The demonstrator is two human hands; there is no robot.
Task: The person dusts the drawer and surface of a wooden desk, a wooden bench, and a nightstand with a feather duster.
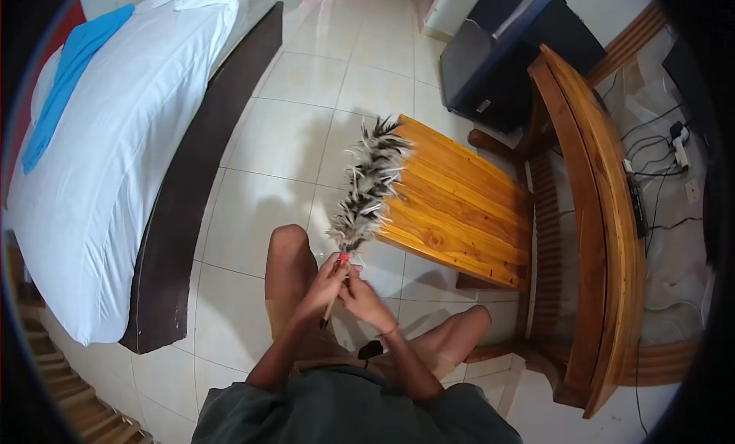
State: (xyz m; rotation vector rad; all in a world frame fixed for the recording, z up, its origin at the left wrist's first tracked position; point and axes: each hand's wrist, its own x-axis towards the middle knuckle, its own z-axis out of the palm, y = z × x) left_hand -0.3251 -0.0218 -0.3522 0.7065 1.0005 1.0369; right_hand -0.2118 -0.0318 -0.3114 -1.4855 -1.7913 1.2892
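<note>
A feather duster with black, grey and white feathers points away from me, upright or tilted forward. Its feathers overlap the near left edge of a varnished wooden bench; I cannot tell whether they touch it. My left hand is closed around the brown handle, just below a red band at the base of the feathers. Close beside it, my right hand has its bent fingers pressed to the top of the handle. The feathers' far side is hidden.
To the left stands a bed with a white sheet, a blue cloth and a dark frame. A wooden desk with cables is at the right. Behind the bench is a dark fridge-like cabinet. Pale tiles cover the floor.
</note>
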